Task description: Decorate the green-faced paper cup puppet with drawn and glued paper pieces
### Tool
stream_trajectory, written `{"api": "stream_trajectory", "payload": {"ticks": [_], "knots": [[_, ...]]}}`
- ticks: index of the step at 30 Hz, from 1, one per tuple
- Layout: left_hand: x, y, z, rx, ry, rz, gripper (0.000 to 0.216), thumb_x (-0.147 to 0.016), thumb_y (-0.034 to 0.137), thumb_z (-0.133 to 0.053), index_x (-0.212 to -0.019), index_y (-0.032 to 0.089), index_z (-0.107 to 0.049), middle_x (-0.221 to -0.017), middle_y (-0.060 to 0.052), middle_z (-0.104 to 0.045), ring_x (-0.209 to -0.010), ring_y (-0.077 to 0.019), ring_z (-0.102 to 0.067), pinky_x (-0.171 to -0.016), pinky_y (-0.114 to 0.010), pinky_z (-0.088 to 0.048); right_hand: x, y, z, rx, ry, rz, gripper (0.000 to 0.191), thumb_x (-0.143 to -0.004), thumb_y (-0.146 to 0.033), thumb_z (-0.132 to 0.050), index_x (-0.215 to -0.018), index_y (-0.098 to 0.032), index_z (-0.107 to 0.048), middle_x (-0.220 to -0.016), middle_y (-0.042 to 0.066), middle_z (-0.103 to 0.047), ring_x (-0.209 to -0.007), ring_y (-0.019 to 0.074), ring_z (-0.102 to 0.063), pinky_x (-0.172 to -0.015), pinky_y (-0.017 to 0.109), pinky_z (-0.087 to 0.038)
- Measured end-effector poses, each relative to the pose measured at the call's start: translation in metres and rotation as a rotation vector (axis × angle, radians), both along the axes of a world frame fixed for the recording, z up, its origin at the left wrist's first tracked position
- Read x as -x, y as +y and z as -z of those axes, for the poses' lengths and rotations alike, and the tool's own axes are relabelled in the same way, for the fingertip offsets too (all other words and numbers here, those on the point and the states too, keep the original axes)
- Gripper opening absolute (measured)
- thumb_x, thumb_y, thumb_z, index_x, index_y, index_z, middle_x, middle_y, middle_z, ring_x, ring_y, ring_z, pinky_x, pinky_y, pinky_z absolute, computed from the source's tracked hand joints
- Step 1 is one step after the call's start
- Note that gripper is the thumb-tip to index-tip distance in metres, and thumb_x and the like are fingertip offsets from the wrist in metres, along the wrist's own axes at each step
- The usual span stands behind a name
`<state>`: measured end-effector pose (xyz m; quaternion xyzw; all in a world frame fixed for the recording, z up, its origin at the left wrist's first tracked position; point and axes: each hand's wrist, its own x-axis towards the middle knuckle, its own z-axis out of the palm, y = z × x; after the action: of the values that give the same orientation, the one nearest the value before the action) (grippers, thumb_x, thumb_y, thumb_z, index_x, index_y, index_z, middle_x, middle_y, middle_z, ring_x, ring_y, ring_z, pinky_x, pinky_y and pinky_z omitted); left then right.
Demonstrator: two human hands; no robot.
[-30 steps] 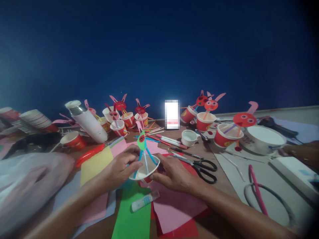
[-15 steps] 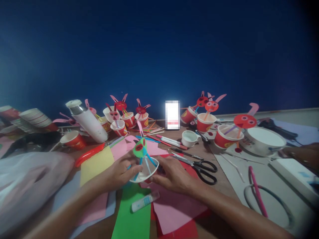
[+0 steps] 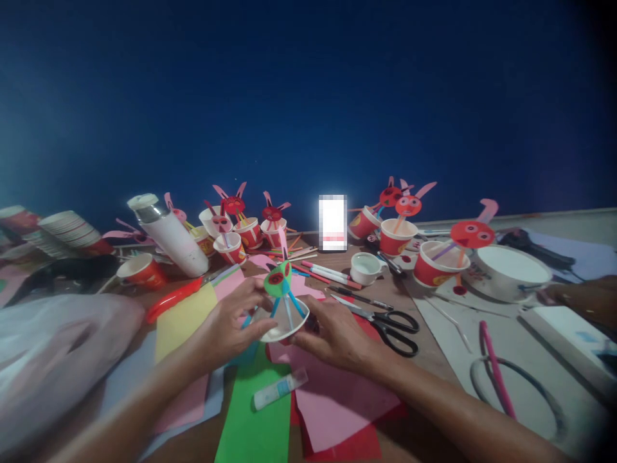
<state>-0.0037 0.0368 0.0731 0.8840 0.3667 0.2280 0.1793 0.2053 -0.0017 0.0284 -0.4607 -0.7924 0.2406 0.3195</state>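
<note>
A paper cup [image 3: 281,334] is between my two hands above the coloured paper. Blue and pale straws stand in it, carrying a green paper face [image 3: 277,281] with red eyes and pink ears. My left hand [image 3: 240,316] is closed at the cup's left side, its thumb at the rim and its fingers beside the face. From the right, my right hand [image 3: 332,331] grips the cup's wall, its fingertips partly hidden behind it. Below lies a glue stick [image 3: 279,389] on green paper [image 3: 253,424] and pink paper [image 3: 344,405]. Black-handled scissors [image 3: 388,325] rest beside my right hand.
Several red cups with paper faces, such as one cup [image 3: 439,267], line the back. A white flask [image 3: 171,238] leans at left, near a red-handled tool [image 3: 173,299]. Markers [image 3: 332,274], a small white cup [image 3: 367,268] and a white bowl [image 3: 511,273] stand ahead. A person's hand [image 3: 573,296] shows at right.
The cup has risen slightly and its green face has shifted up and right. My left fingers have lifted toward the face. My right hand keeps its hold.
</note>
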Motion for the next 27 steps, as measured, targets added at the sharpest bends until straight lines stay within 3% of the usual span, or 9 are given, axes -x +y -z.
{"api": "stream_trajectory", "payload": {"ticks": [5, 10, 18, 27], "knots": [[-0.0026, -0.0022, 0.0019, -0.039, -0.012, -0.044, 0.007, -0.079, 0.023, -0.057, -0.075, 0.018, -0.06, -0.096, -0.004, -0.058, -0.092, -0.0165, -0.054, -0.081, -0.026, -0.043, 0.0015, -0.0009, 0.0025, -0.021, -0.019, 0.052, 0.031, -0.08, -0.048, -0.053, -0.094, -0.021, -0.054, -0.078, 0.002, -0.064, -0.066, 0.0151, -0.056, -0.058, 0.023, -0.032], [-0.0027, -0.004, 0.0061, 0.008, 0.022, -0.095, 0.017, -0.081, 0.022, -0.053, -0.066, 0.016, -0.058, -0.096, -0.005, -0.058, -0.091, -0.0162, -0.055, -0.077, -0.025, -0.043, 0.0026, -0.0019, 0.0046, -0.017, -0.048, 0.067, 0.036, -0.08, -0.052, -0.051, -0.098, -0.021, -0.054, -0.074, 0.002, -0.064, -0.064, 0.0158, -0.057, -0.057, 0.023, -0.031], [-0.0006, -0.0028, 0.0074, -0.025, 0.033, -0.04, 0.015, -0.084, 0.018, -0.046, -0.073, 0.016, -0.056, -0.096, -0.006, -0.054, -0.094, -0.0153, -0.052, -0.081, -0.025, -0.041, 0.0036, -0.0042, 0.004, -0.019, -0.034, 0.078, 0.035, -0.079, -0.05, -0.053, -0.097, -0.02, -0.054, -0.07, 0.001, -0.063, -0.061, 0.0144, -0.056, -0.055, 0.022, -0.03], [-0.0003, -0.0024, 0.0083, 0.007, 0.034, -0.035, 0.017, -0.083, 0.018, -0.046, -0.067, 0.016, -0.052, -0.095, -0.005, -0.054, -0.087, -0.013, -0.053, -0.075, -0.022, -0.041, 0.0057, -0.0053, 0.0037, -0.013, -0.042, 0.087, 0.036, -0.079, -0.053, -0.052, -0.093, -0.021, -0.055, -0.067, 0.0, -0.064, -0.06, 0.0144, -0.056, -0.054, 0.022, -0.03]]}}
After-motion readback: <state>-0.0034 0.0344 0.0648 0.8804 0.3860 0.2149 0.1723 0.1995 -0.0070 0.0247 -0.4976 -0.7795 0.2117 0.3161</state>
